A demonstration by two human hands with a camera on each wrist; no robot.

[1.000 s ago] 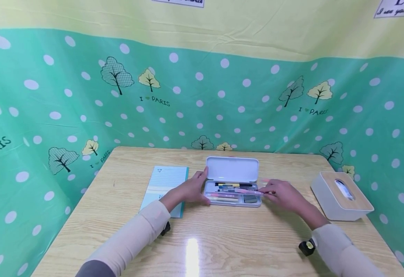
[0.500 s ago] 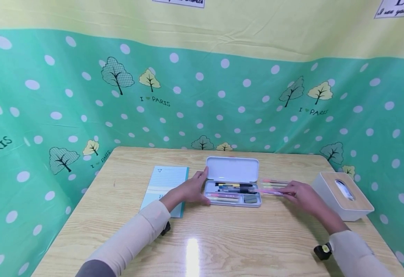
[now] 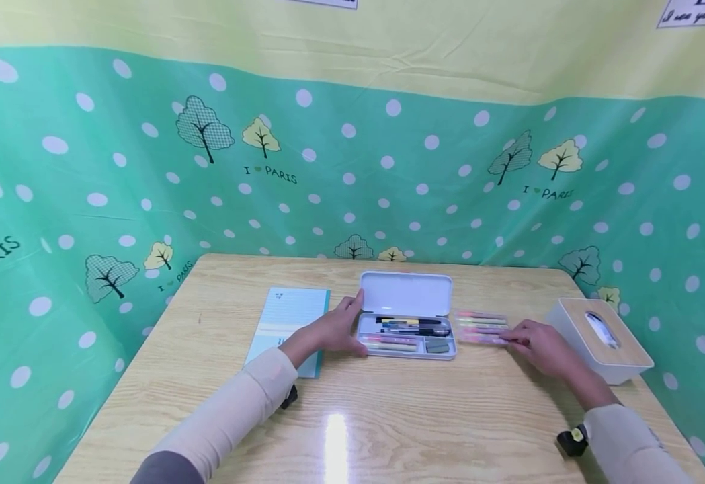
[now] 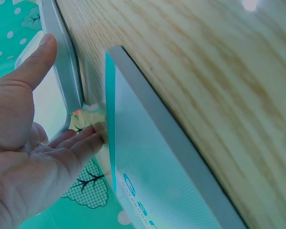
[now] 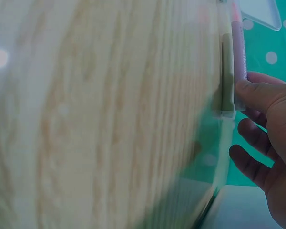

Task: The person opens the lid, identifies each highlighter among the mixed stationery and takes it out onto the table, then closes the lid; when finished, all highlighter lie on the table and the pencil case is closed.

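Pen (image 5: pixel 239 52) in hand (image 5: pixel 276 112), grey block (image 3: pixel 437 346) head-view only

A study-desk corner — home or office I cannot tell, as a green-and-yellow dotted curtain (image 3: pixel 352 165) screens off the room around it — with a wood-grain worktop (image 3: pixel 437 423) bearing a blue notebook (image 3: pixel 285 323), an open pencil case (image 3: pixel 406 294) of pens (image 3: pixel 421 331) and a white tissue box (image 3: pixel 600 343)

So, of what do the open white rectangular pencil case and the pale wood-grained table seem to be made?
The open white rectangular pencil case looks like hard plastic, though coated metal is possible: its surfaces are smooth and evenly coloured, with rounded corners. The pale wood-grained table looks like wood or printed laminate: streaked grain runs across it, and a bright reflection suggests a glossy finish.
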